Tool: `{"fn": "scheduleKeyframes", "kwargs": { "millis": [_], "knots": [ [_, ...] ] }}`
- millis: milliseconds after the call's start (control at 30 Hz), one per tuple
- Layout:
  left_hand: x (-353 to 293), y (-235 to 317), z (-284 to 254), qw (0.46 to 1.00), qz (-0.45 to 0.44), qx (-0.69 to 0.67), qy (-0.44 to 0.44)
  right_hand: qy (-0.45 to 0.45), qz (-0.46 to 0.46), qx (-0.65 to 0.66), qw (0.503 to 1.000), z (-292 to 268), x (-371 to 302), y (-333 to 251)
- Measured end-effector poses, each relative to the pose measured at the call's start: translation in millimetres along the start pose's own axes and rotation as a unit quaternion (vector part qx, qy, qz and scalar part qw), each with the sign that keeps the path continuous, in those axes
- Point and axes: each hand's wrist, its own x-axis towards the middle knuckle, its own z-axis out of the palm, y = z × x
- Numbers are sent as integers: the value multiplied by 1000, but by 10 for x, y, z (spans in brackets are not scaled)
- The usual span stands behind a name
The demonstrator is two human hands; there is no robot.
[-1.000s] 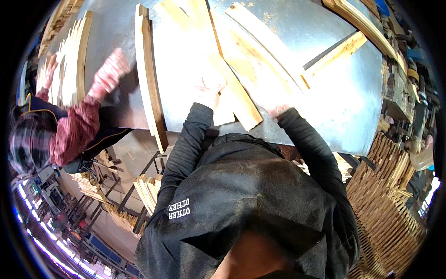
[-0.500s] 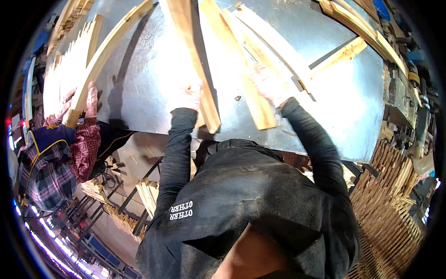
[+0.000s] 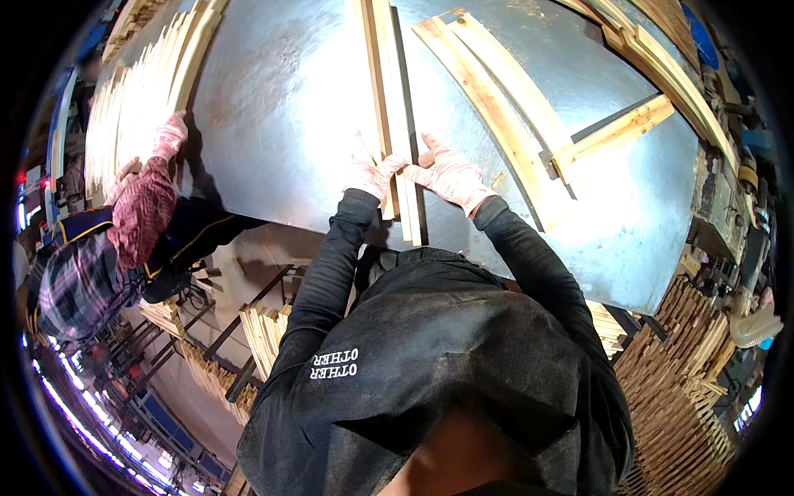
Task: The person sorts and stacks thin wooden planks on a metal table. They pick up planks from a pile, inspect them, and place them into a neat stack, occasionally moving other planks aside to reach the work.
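Note:
Two pale wooden strips (image 3: 389,91) lie side by side on the metal tabletop in front of me, their near ends close to the table's front edge. My left hand (image 3: 369,172), in a pink-and-white glove, grips them from the left, its thumb across their top. From the right, my gloved right hand (image 3: 453,175) reaches in with its fingers stretched out and apart. Its thumb is at the strips, close to my left thumb. Farther right, two more wooden strips (image 3: 488,95) lie at a slant.
A short wooden piece (image 3: 620,131) lies across the table's right side, near long boards (image 3: 662,62). At left, a co-worker's gloved hand (image 3: 169,136) touches a row of strips (image 3: 136,107). Stacked wood (image 3: 662,380) stands below the table's right edge.
The strip by my left hand and one from my right have come together between my hands, which moved closer. The co-worker's long strip has moved onto the row at left.

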Motion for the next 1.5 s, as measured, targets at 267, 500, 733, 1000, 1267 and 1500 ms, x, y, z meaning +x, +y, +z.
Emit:
{"fn": "scheduleKeyframes", "kwargs": {
  "millis": [267, 500, 733, 1000, 1267, 1500],
  "knots": [
    [-2, 229, -121, 989, -88, 119, -23, -61, 86, 180, 978, -279, -93, 256],
    [-246, 421, 75, 978, -95, 184, 10, -12, 84, 248, 965, -229, -111, 332],
    [-132, -44, -359, 986, -31, 153, 59, 74, -13, -1, 997, -209, 19, 204],
    [-221, 462, -264, 964, -119, 237, -31, 101, -187, -33, 977, 168, 264, 364],
    [304, -378, -1021, 918, -28, -394, 19, 208, 64, -442, 870, -895, -237, 574],
    [1456, -330, -2309, 954, 4, 240, 179, 207, 59, -324, 921, -935, -161, 388]
  ]
}}
